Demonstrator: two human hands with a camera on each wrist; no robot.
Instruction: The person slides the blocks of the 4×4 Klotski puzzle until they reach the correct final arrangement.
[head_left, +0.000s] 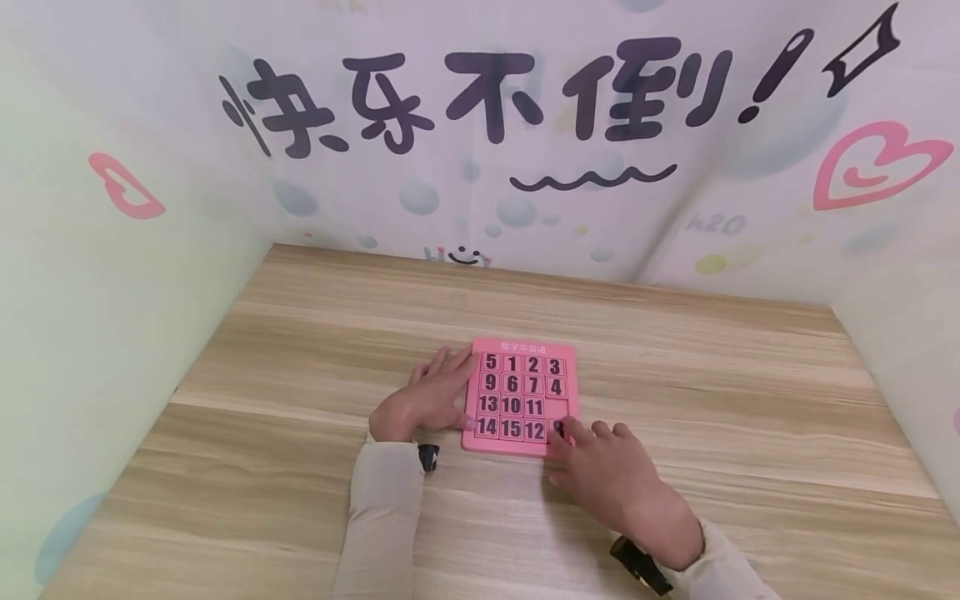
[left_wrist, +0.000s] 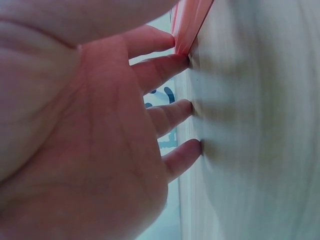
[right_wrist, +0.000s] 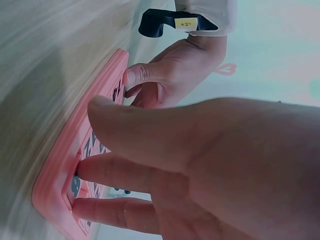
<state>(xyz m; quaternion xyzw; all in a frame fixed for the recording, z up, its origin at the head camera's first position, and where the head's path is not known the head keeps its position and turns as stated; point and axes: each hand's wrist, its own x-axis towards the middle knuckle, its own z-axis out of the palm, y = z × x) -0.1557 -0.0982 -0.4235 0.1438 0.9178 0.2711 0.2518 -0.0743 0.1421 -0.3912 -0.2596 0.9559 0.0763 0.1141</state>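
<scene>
A pink sliding number puzzle point(head_left: 522, 444) lies flat on the table, its black-numbered tiles in rows. A vacant slot point(head_left: 557, 408) shows at the right end of the third row. My left hand point(head_left: 427, 402) steadies the left edge: the thumb rests on the lower left of the frame, and its spread, fairly straight fingers point(left_wrist: 162, 70) touch the side and the tabletop. Extended fingers of my right hand point(head_left: 615, 475) touch the lower right corner, over the tile marked 8 point(head_left: 558, 428), which they partly hide. In the right wrist view its thumb point(right_wrist: 102, 107) hovers near the frame.
The wood-grain table point(head_left: 300, 333) reaches back to a printed wall cloth point(head_left: 420, 192) with large black characters. Pale walls close in the left and right sides. Black bands with small devices point(head_left: 637, 567) sit at both wrists, below beige sleeves.
</scene>
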